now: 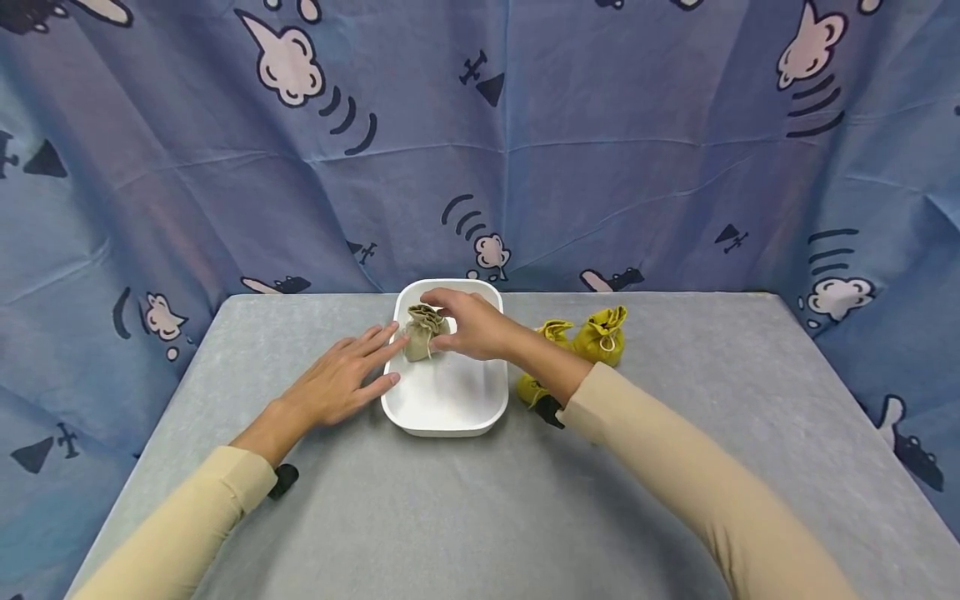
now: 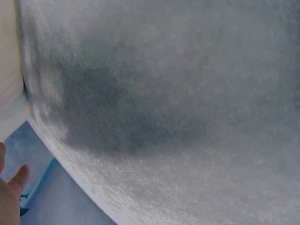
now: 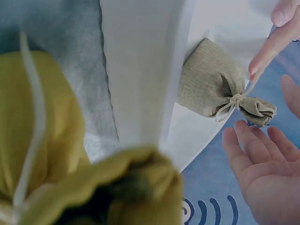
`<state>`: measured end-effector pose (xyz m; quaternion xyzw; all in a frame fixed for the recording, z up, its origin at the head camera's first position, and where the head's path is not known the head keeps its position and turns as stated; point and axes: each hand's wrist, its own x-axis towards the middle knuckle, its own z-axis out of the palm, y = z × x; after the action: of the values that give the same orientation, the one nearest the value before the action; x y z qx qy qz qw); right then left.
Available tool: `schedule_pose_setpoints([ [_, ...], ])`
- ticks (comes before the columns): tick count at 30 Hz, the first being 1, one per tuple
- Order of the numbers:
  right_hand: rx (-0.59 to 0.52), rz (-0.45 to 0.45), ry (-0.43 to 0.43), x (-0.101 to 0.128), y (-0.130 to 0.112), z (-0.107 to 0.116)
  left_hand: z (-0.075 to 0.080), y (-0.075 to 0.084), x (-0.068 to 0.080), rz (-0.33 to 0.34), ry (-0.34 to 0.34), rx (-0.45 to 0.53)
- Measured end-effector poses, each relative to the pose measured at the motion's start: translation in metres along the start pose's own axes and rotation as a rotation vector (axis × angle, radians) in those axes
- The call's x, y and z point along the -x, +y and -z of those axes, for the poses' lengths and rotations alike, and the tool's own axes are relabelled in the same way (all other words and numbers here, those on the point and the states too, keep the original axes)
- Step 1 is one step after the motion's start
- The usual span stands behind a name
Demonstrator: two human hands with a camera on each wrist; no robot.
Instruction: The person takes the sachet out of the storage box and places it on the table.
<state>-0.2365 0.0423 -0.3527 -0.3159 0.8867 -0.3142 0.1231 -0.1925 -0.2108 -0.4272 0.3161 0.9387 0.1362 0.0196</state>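
Observation:
A beige drawstring pouch [image 1: 420, 333] stands in the far left part of a white tray [image 1: 450, 412]. My right hand [image 1: 444, 323] hovers over the tray beside the pouch. In the right wrist view its fingers [image 3: 280, 35] are spread and nearly straight around the pouch [image 3: 208, 84], with one fingertip at the tied cord and no grip on it. My left hand [image 1: 388, 355] lies flat on the grey table cover [image 1: 480, 500], fingertips at the tray's left rim near the pouch. Only the left thumb tip [image 2: 13, 187] shows in the left wrist view.
Yellow drawstring pouches [image 1: 603, 333] lie on the table right of the tray, one partly under my right forearm [image 1: 531, 388]; one fills the foreground of the right wrist view [image 3: 47, 140]. A blue patterned cloth [image 1: 600, 167] hangs behind the table.

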Motion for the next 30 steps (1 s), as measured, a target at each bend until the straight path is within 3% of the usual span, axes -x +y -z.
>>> schedule_pose_setpoints([
  [18, 0.081, -0.031, -0.017, -0.021, 0.000, -0.011, 0.000, 0.000, 0.000, -0.006, 0.007, 0.001],
  [30, 0.028, -0.121, 0.003, -0.026, -0.001, -0.011, -0.001, 0.000, 0.000, -0.004, 0.008, -0.004],
])
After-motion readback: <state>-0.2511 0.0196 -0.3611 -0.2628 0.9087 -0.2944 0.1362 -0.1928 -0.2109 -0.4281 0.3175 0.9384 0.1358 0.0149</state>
